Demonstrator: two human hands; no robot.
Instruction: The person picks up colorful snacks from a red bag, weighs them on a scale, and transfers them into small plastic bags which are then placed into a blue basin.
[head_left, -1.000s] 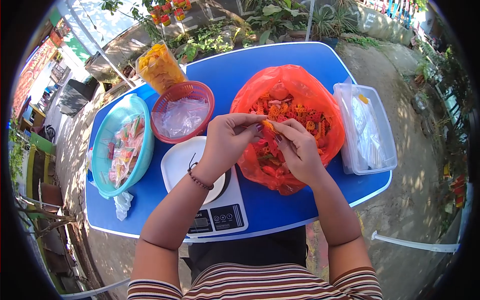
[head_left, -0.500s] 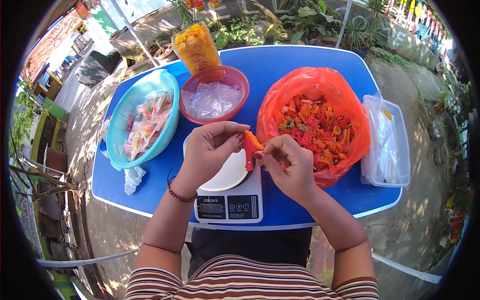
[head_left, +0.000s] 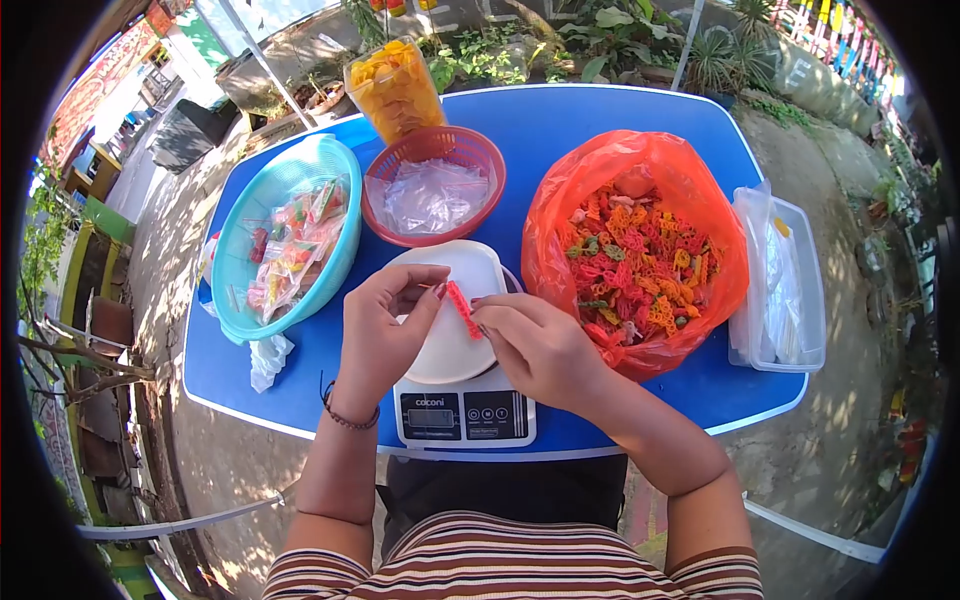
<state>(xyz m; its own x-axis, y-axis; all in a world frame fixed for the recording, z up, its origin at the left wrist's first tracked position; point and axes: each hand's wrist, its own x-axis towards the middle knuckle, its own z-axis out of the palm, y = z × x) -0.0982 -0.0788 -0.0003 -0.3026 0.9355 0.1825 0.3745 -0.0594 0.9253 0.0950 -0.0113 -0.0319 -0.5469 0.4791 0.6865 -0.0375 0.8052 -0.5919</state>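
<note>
A thin red lattice-patterned snack piece (head_left: 462,309) is pinched between my two hands above a white plate (head_left: 440,360). My left hand (head_left: 392,318) has its thumb and fingers at the piece's upper end. From the other side, my right hand (head_left: 545,345) pinches its edge with curled fingers. The plate rests on a white kitchen scale (head_left: 467,418), whose display shows no readable figures. Close by on the right, a red plastic bag (head_left: 555,190) stands wide open, full of red, orange and a few green lattice pieces (head_left: 650,265).
A turquoise basket (head_left: 232,215) at left holds filled small packets. Behind the plate, a red basket (head_left: 480,150) contains clear plastic bags (head_left: 435,195), beside a tub of yellow chips (head_left: 395,90). A clear plastic box (head_left: 815,300) with bags stands at the blue table's (head_left: 500,110) right edge.
Both hands have shifted left, now over the middle of the plate. The orange piece seen beside the red one is out of sight, and the red piece is turned differently.
</note>
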